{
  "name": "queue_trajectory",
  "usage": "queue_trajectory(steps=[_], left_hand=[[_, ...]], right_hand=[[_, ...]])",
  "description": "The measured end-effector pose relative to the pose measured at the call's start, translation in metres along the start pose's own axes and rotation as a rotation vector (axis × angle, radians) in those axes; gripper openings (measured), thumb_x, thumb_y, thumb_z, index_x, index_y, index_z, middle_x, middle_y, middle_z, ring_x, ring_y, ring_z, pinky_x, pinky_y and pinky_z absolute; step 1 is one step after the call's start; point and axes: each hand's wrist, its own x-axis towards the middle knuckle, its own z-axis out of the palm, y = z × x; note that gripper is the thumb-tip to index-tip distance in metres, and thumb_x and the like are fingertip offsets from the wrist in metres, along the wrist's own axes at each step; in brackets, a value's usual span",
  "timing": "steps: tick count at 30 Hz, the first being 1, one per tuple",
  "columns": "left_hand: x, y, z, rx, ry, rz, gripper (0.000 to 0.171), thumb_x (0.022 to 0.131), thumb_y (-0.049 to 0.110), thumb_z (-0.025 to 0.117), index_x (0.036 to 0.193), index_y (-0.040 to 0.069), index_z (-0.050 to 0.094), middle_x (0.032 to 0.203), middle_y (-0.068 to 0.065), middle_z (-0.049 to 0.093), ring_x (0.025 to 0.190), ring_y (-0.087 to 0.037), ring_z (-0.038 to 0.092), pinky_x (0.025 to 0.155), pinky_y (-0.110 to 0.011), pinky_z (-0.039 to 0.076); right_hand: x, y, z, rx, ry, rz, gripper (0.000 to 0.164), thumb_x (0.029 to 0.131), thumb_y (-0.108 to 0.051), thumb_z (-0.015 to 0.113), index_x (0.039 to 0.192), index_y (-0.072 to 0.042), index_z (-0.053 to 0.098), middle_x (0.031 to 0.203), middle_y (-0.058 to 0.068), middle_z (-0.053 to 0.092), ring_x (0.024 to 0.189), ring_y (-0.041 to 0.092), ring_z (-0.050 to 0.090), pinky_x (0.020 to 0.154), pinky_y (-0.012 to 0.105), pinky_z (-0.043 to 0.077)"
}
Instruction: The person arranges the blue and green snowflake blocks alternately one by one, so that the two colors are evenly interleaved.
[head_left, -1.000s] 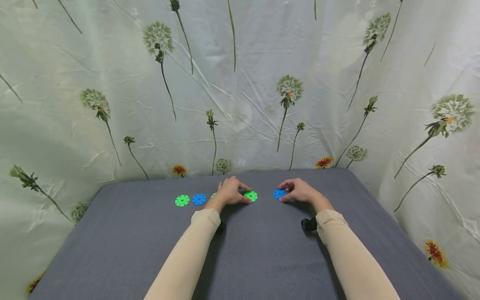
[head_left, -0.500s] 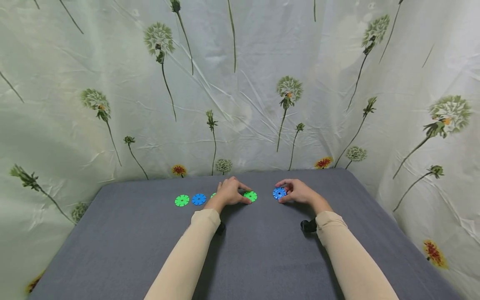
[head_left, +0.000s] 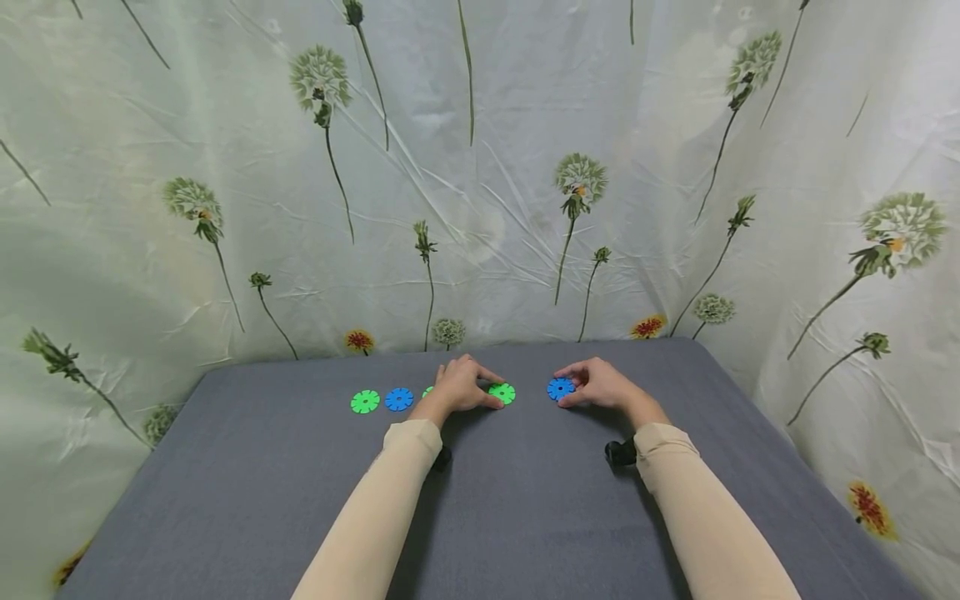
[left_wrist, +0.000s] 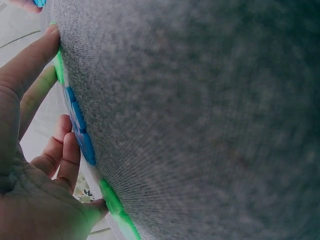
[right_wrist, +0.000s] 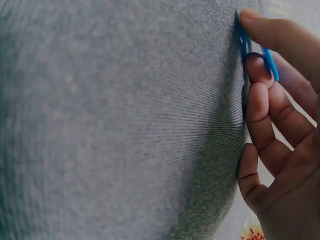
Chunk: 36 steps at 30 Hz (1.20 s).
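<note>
Several flat, notched snowflake discs lie in a row on the grey table. My left hand [head_left: 459,383] spans a green disc [head_left: 504,392], pinching it at its edges between thumb and forefinger. Below those fingers in the left wrist view are a blue disc [left_wrist: 79,125] and a further green disc [left_wrist: 117,210], close to the other fingertips. To the right, apart from the row, my right hand [head_left: 602,385] pinches a blue disc [head_left: 560,389] between thumb and fingers. In the right wrist view, blue edges [right_wrist: 270,65] show around a fingertip.
At the row's left end lie a green disc [head_left: 365,402] and a blue disc [head_left: 399,399]. The grey cloth-covered table [head_left: 517,517] reaches back to a flowered curtain [head_left: 495,208]. A dark wrist camera [head_left: 620,453] sits under the right sleeve.
The blue disc in my right hand tips up a little toward the camera half a second ago, then lies flatter again now. My left hand stays on the green disc.
</note>
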Motion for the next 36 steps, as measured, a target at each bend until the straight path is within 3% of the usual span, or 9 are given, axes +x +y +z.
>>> queue_trajectory(steps=[5, 15, 36], left_hand=[[0.001, -0.001, 0.000, -0.002, -0.001, -0.005, 0.042, 0.086, 0.041, 0.092, 0.126, 0.035, 0.082, 0.152, -0.011, 0.059, 0.153, -0.037, 0.043, 0.132, -0.072, 0.014], [0.000, -0.001, 0.000, -0.005, 0.011, -0.004, 0.042, 0.086, 0.041, 0.092, 0.127, 0.035, 0.082, 0.150, -0.011, 0.061, 0.151, -0.037, 0.044, 0.131, -0.072, 0.015], [0.000, -0.003, 0.002, -0.006, 0.005, -0.007, 0.041, 0.088, 0.043, 0.091, 0.127, 0.035, 0.082, 0.158, -0.014, 0.056, 0.153, -0.041, 0.042, 0.130, -0.073, 0.015]], right_hand=[[0.001, -0.001, 0.002, -0.012, 0.028, -0.028, 0.049, 0.087, -0.025, 0.091, 0.129, -0.004, 0.078, 0.089, 0.000, 0.066, 0.082, 0.012, 0.055, 0.071, 0.024, 0.045], [0.008, -0.016, 0.013, 0.003, 0.008, -0.059, 0.045, 0.089, -0.025, 0.090, 0.128, -0.005, 0.079, 0.100, 0.007, 0.074, 0.088, 0.014, 0.060, 0.079, 0.031, 0.052], [0.018, -0.023, 0.027, 0.005, -0.046, -0.034, 0.050, 0.090, -0.024, 0.089, 0.135, -0.007, 0.075, 0.098, 0.004, 0.063, 0.086, 0.017, 0.051, 0.077, 0.031, 0.043]])
